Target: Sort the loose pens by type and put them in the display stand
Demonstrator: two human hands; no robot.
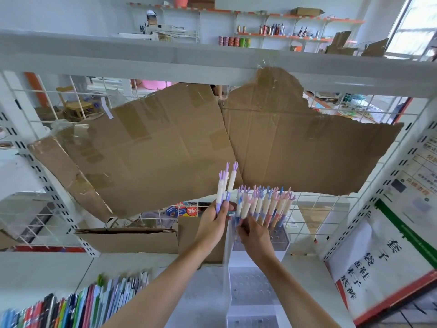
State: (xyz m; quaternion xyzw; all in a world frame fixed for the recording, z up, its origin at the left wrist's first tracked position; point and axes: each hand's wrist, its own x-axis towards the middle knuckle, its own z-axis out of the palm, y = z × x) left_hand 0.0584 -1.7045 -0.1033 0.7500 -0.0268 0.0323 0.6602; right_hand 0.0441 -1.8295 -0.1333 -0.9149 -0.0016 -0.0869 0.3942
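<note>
Left hand (214, 224): its grip is closed around the lower barrels of three purple pens (224, 188), held up in front of the cardboard sheets.
Purple pens: three, cream bodies with purple lower ends and purple forked toppers; long axes near upright, leaning slightly right, toppers pointing up.
Right hand (254, 235): fingers curled in among the lower ends of the standing pens at the left side of the stand; whether its grip is pinching one pen cannot be told.
Standing pens (266, 204): a fanned cluster, too crowded for an exact count, roughly a dozen or more; cream bodies with pink, blue and purple forked toppers; toppers up, long axes leaning right towards the right end of the fan.
Display stand (279, 241): one clear tiered rack with rows of round holes; the cluster sits in its top tier, the lower tiers (250, 285) show bare holes.
Placement: the purple pens are just left of the cluster, apart from it.
Cardboard sheets (165, 143): two large torn pieces behind the pens, against the wire grid.
Packaged stationery (78, 304): a row at lower left on the shelf.
</note>
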